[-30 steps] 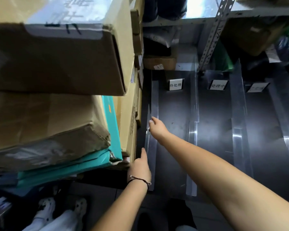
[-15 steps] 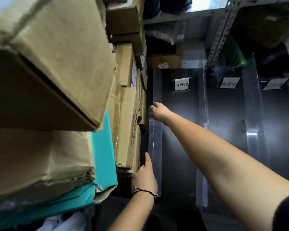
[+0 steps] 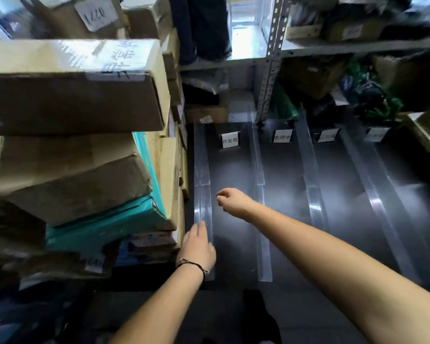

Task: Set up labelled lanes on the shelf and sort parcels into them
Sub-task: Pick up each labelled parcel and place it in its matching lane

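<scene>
- Splitting the dark shelf (image 3: 233, 170) into lanes, four clear strips run front to back: the leftmost divider (image 3: 202, 170), second divider (image 3: 258, 170), third divider (image 3: 309, 165) and fourth divider (image 3: 368, 184). Glare makes their edges hard to trace.
- The left hand (image 3: 196, 247) lies with straight, relaxed fingers touching the leftmost divider near its front end, gripping nothing. A dark cord (image 3: 194, 264) circles its wrist.
- The right hand (image 3: 233, 202) hangs above the first lane, apart from the dividers, fingers loosely curled with nothing visible in them.
- A white card stands at the back of each lane. The first label (image 3: 230, 140) reads 待处理 and the second label (image 3: 282, 137) seems to read 处理中. The third label (image 3: 327, 136) and fourth label (image 3: 375, 134) are too blurred to read.
- Parcels sit outside the lanes. Stacked cardboard boxes (image 3: 72, 103) stand just left of the shelf, cut off by the frame, with a teal box (image 3: 104, 224) among them. A white tag (image 3: 94, 13) on one box bears handwritten digits I cannot read surely.
- Blurred green bags (image 3: 372, 100) lie behind the lanes.
</scene>
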Demonstrator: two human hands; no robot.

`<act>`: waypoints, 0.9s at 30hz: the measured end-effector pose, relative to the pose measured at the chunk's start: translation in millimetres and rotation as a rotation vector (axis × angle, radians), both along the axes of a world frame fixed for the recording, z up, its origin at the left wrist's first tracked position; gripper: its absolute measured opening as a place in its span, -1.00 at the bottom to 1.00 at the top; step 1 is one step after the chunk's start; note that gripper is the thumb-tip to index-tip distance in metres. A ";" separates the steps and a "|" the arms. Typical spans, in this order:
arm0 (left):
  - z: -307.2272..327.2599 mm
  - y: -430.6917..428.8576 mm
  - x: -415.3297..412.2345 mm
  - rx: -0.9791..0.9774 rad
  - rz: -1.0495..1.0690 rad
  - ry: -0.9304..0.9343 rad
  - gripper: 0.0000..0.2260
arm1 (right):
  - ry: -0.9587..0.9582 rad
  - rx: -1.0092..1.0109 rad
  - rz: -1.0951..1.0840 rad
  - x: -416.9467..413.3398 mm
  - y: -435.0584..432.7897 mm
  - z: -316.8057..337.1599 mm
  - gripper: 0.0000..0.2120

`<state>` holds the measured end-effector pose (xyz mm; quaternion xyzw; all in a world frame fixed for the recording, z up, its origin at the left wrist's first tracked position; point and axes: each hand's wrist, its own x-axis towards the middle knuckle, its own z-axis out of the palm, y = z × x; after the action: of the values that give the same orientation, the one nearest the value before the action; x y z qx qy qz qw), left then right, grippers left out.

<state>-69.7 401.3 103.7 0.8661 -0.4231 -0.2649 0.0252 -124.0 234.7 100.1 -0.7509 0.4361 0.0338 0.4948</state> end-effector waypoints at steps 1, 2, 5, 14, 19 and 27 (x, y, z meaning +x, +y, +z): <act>7.1 1.5 -1.2 -0.021 -0.068 -0.030 -0.60 | -0.007 -0.022 -0.002 -7.9 5.8 10.7 -0.70; 19.7 3.8 -4.1 -0.050 -0.135 -0.062 -0.68 | -0.013 -0.063 -0.003 -16.9 12.7 22.6 -0.70; 63.0 4.8 -12.4 -0.178 -0.270 -0.123 -0.77 | -0.030 -0.247 -0.018 -37.8 35.0 64.4 -0.72; 218.6 6.3 -35.0 -0.721 -0.373 -0.122 -0.61 | -0.319 -0.801 -0.110 -63.7 70.9 223.6 -0.67; 293.7 17.8 -46.6 -0.914 -0.409 -0.123 -0.59 | -0.566 -0.813 -0.264 -80.2 83.2 303.0 -0.78; 361.1 62.3 -21.1 -1.114 -0.352 -0.278 -0.77 | -0.839 -0.614 -0.114 -60.5 106.7 358.9 -0.83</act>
<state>-90.8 463.6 464.8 0.6658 -0.6348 0.1125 0.3756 -184.5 341.5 459.0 -0.7854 0.2302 -0.4264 0.3852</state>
